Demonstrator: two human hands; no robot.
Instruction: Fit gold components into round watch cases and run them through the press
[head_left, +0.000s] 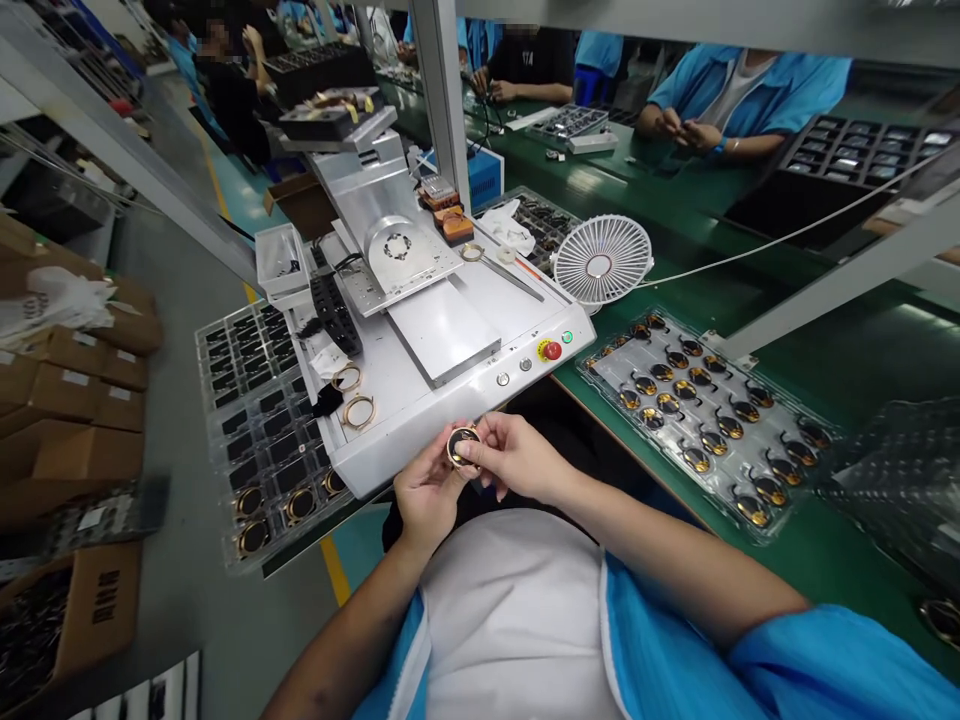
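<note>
Just in front of the machine's front edge, both hands hold one small round watch case [454,446] with a gold rim and a dark inside. My left hand [427,492] grips it from the left side, fingers curled around the rim. My right hand [517,455] holds it from the right, its thumb pressed onto the dark face; the fingers behind are partly hidden. Beyond them stands a white bench machine [450,335] with a metal plate. Two loose gold rings [358,412] lie on the machine's left side.
A clear tray [694,405] of round parts with cables lies on the green bench at right. Another tray [262,440] sits at left. A white fan [602,262], a red stop button [552,350] and tweezers [514,278] are nearby. Co-workers sit across the bench.
</note>
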